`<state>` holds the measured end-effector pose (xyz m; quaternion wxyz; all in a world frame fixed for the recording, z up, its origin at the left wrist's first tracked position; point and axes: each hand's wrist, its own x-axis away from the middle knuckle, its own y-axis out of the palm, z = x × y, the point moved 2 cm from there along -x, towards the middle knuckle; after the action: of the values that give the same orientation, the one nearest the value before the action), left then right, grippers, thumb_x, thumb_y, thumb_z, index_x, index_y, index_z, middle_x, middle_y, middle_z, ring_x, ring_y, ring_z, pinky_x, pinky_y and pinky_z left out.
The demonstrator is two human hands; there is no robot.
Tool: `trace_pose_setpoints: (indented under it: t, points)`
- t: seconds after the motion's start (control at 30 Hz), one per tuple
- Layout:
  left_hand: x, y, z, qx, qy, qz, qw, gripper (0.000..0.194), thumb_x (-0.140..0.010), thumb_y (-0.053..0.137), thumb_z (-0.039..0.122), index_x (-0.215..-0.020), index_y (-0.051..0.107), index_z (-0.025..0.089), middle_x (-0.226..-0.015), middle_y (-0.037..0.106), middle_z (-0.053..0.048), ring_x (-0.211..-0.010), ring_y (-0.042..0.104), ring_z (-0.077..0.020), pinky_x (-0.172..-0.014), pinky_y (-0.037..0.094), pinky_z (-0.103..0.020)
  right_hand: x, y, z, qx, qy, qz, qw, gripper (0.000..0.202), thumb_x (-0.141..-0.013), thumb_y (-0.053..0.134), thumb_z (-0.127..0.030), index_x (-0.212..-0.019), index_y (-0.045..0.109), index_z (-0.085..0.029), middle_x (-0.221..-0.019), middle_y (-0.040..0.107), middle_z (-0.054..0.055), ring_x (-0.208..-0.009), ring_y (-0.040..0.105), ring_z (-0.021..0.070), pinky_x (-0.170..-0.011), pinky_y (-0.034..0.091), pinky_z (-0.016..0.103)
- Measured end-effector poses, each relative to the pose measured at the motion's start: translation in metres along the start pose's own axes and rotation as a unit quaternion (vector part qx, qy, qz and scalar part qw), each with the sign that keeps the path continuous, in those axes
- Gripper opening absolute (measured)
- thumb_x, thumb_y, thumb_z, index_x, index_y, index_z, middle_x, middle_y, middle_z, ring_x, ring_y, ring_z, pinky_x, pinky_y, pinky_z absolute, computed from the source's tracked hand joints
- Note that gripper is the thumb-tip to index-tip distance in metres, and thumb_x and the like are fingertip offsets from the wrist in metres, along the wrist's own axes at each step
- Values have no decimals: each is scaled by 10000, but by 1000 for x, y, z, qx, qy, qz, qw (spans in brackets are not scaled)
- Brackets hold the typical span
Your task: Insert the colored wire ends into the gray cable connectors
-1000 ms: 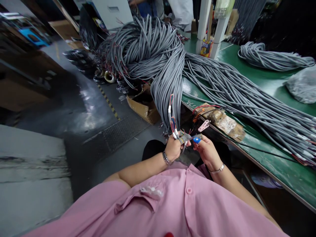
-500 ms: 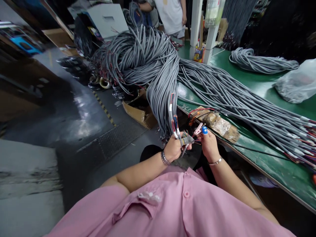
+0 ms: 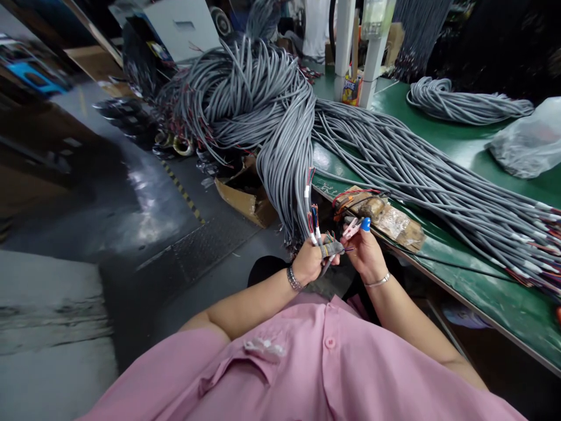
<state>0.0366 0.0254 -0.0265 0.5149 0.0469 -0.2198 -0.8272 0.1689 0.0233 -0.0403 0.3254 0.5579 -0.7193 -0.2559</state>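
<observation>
My left hand (image 3: 309,260) is closed around the stripped end of a grey cable (image 3: 326,269). A grey sleeve (image 3: 332,249) covers one of its fingers, and thin coloured wires (image 3: 329,237) fan out above it. Facing it, my right hand (image 3: 367,252) pinches a small pale pink clip (image 3: 351,228) between thumb and fingers. A blue finger cap (image 3: 365,224) covers the right thumb. Fine dark wires reach from the left fingers towards the right ones; their tips are hard to make out. Just above the left hand, more cable ends (image 3: 314,228) with white bands and coloured wires stick up.
A large heap of grey cables (image 3: 245,93) hangs over the left end of the green bench (image 3: 468,257). More cables (image 3: 421,164) run along it. A wooden block (image 3: 397,225) lies at the bench edge. An open cardboard box (image 3: 245,196) stands below.
My right hand has tipped inward, and the pink clip now sits lower and more level. My left hand keeps its hold on the cable. The view has shifted slightly.
</observation>
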Motion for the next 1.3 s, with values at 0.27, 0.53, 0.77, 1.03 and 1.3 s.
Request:
trace_pose_setpoints:
  t: [0.27,0.53,0.77,1.03,1.3]
  points:
    - [12,-2,3,-13,16,10,1000,241,-707,727,334,-644,631,122,-514,612,-30,-436,508,-91,-443,311,-219,9,-6,-4,3,61,-48,997,554,-754,516,-736,-822,659,-204,-808,680,39,-645,595,134,-584,514,263]
    - [14,2,5,5,59,77,995,241,-699,739,336,-636,634,128,-506,612,-25,-431,507,-93,-439,312,-224,13,0,-8,24,25,-17,999,298,-784,677,-490,-848,655,-201,-765,646,-2,-593,540,92,-552,493,211]
    - [10,8,8,1,57,92,994,276,-680,740,362,-606,605,133,-507,608,-30,-442,521,-98,-424,292,-220,15,9,-11,24,38,-10,999,295,-753,719,-463,-731,617,-186,-670,597,-24,-576,528,87,-534,489,203]
    - [11,8,8,-28,46,91,994,306,-686,732,391,-582,596,138,-507,602,-30,-430,499,-97,-421,283,-233,16,0,-18,77,52,-16,996,299,-760,701,-492,-830,654,-205,-725,634,-13,-626,556,105,-569,489,222]
    - [11,13,11,-39,39,95,994,316,-679,736,388,-552,593,136,-470,585,-23,-399,462,-84,-405,244,-231,15,3,-16,41,25,-48,998,211,-774,712,-405,-789,678,-198,-797,670,7,-690,582,117,-608,482,230]
